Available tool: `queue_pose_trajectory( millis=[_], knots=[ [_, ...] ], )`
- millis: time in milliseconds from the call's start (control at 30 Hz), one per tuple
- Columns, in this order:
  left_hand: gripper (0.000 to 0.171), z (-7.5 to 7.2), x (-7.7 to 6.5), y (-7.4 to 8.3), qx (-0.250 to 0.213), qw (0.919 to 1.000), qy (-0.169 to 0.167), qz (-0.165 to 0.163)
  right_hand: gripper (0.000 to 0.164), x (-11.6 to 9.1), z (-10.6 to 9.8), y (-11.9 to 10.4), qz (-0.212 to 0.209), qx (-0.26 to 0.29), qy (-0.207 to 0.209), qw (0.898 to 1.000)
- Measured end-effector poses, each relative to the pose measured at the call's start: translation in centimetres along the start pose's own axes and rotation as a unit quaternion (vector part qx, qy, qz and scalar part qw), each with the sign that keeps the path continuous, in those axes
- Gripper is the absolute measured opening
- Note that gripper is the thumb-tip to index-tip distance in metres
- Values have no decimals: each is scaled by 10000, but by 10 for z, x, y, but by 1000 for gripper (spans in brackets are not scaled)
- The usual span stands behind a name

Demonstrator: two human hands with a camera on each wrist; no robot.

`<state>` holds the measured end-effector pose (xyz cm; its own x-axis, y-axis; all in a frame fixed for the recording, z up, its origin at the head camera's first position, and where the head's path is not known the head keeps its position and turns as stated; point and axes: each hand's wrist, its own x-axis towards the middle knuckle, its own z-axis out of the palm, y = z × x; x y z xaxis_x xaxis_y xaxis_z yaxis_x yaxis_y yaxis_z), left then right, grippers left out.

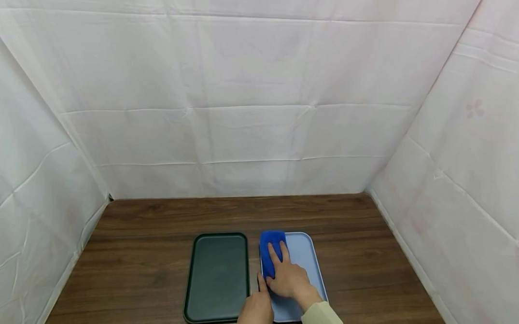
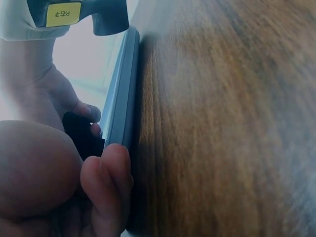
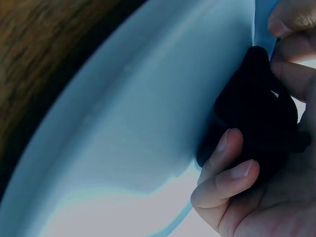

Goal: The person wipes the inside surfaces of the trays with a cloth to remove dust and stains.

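1. the dark green tray (image 1: 217,276) lies bare on the left of the table (image 1: 152,234).
2. our left hand (image 1: 256,312) pinches the light blue tray (image 1: 307,253) at its left rim.
3. our right hand (image 1: 290,279) presses the blue sponge (image 1: 269,252) with curled fingers onto that tray's far left part; wiping looks under way.

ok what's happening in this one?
A person's right hand presses a bright blue cloth onto the light blue rectangular plastic tray, fingers curled round it. The left hand steadies that tray's near left edge. A dark green rectangular tray lies beside it, bare, on the brown wooden table.
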<state>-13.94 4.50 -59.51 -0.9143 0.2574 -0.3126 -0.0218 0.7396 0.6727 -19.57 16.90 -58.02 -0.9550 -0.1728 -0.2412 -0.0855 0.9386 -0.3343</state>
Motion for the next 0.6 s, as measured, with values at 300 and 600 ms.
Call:
queue_pose_trajectory(
  millis=[300, 600],
  knots=[
    [76, 0, -1, 0, -21, 9999, 105, 23, 89, -7, 0, 0, -104, 6, -76, 9999],
    [76, 0, -1, -2, -99, 9998, 97, 115, 91, -20, 3, 2, -263, 77, -123, 9995]
  ],
)
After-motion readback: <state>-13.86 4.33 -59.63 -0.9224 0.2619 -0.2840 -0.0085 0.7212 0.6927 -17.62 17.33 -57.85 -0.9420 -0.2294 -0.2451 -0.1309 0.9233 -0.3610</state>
